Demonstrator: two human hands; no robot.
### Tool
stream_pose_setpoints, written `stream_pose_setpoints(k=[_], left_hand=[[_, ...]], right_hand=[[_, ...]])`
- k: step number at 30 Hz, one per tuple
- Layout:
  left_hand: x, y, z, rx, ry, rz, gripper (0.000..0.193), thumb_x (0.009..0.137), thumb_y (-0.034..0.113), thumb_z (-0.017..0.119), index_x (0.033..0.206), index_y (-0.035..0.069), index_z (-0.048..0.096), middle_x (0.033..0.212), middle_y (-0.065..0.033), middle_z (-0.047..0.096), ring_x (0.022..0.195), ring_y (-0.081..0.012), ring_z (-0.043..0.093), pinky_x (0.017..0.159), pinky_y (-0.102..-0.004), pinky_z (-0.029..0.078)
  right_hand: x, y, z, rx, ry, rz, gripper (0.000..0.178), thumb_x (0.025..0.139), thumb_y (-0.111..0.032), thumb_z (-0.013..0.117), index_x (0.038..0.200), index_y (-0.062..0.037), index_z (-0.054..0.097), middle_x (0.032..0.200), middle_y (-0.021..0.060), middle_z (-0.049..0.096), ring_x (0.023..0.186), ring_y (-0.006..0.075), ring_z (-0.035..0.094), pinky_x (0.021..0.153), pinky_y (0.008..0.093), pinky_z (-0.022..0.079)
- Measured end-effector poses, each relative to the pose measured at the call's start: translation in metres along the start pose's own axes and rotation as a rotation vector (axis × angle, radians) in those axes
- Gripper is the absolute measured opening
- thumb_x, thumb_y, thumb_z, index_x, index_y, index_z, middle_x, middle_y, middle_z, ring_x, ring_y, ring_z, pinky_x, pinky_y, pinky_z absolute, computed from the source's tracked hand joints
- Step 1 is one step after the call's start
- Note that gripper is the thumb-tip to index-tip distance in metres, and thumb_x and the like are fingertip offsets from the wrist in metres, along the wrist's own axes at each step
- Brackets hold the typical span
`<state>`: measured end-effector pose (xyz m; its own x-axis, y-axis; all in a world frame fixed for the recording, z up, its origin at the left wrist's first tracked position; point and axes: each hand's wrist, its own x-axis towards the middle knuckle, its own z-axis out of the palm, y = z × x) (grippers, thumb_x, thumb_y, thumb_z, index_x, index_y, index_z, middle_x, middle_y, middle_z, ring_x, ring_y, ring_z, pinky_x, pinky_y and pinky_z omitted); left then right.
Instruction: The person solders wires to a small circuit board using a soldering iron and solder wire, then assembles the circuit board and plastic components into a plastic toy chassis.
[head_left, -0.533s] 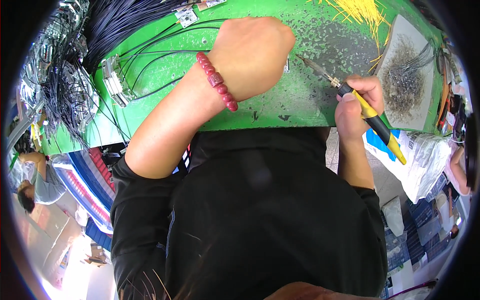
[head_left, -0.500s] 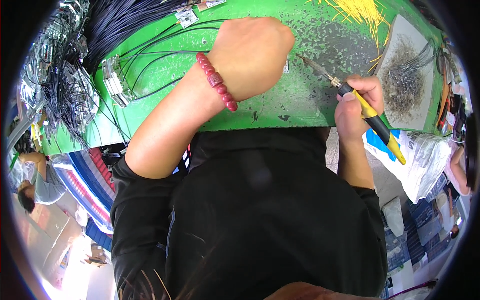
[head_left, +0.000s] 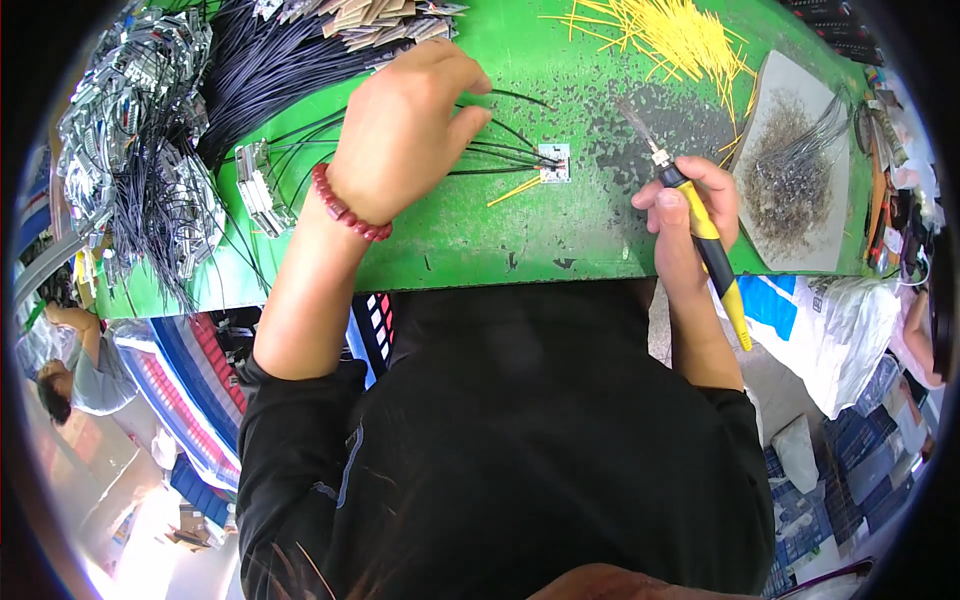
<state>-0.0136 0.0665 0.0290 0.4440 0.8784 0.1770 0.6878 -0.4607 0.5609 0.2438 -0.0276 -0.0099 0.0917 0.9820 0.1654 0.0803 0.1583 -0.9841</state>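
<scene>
My right hand (head_left: 695, 215) grips a yellow-and-black soldering iron (head_left: 710, 245), its thin metal tip pointing up and to the left over the worn tabletop. A small white circuit board (head_left: 554, 163) lies flat on the green table between my hands. Black wires run to its left side, and short yellow strands (head_left: 515, 190) slant from its lower left. My left hand (head_left: 410, 130), with a red bead bracelet at the wrist, hovers over the black wires with thumb and index finger apart. One black wire (head_left: 522, 97) with a free end shows beyond its fingertips. The other fingers are hidden.
Metal parts with black wires (head_left: 140, 130) are heaped at the left, beside a small metal stack (head_left: 262, 190). A black wire bundle (head_left: 280, 85) and brownish pieces (head_left: 375, 20) lie behind. Yellow strips (head_left: 680, 35) are at the back; a grey board (head_left: 835, 200) with debris is right.
My left hand has moved left off the circuit board, uncovering it, and its thumb and index finger have spread. My right hand has shifted slightly left and down with the soldering iron.
</scene>
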Motion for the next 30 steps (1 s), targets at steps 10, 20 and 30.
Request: stream_pose_setpoints(k=[10,20,30], left_hand=[[0.018,-0.016,0.014,0.230,-0.134,0.303,0.012,0.076,0.008,0.066,0.080,0.005,0.054,0.081,-0.0116,0.056,0.079,-0.0315,0.057,0.070,-0.0422,0.046],[0.014,-0.012,0.009,0.149,-0.099,0.337,0.023,0.074,0.001,0.065,0.095,0.007,0.058,0.074,-0.0110,0.058,0.073,-0.0321,0.059,0.066,-0.0436,0.047],[-0.001,0.004,-0.013,-0.208,0.086,0.167,0.035,0.079,-0.005,0.062,0.112,0.002,0.063,0.082,-0.0128,0.059,0.076,-0.0285,0.059,0.070,-0.0363,0.048]], right_hand=[[-0.003,-0.002,0.001,0.046,0.035,0.046,0.032,0.093,-0.019,0.064,0.116,-0.0011,0.050,0.080,0.0091,0.067,0.065,0.0077,0.057,0.061,0.0212,0.046],[0.009,-0.005,0.006,-0.002,-0.006,-0.012,0.026,0.094,-0.015,0.061,0.116,0.0004,0.060,0.072,0.0053,0.065,0.056,0.0069,0.060,0.045,0.0191,0.042],[0.058,-0.023,0.049,-0.033,-0.130,-0.026,0.039,0.082,0.003,0.067,0.118,-0.0068,0.059,0.093,0.0078,0.070,0.077,0.0100,0.066,0.064,0.0236,0.050]])
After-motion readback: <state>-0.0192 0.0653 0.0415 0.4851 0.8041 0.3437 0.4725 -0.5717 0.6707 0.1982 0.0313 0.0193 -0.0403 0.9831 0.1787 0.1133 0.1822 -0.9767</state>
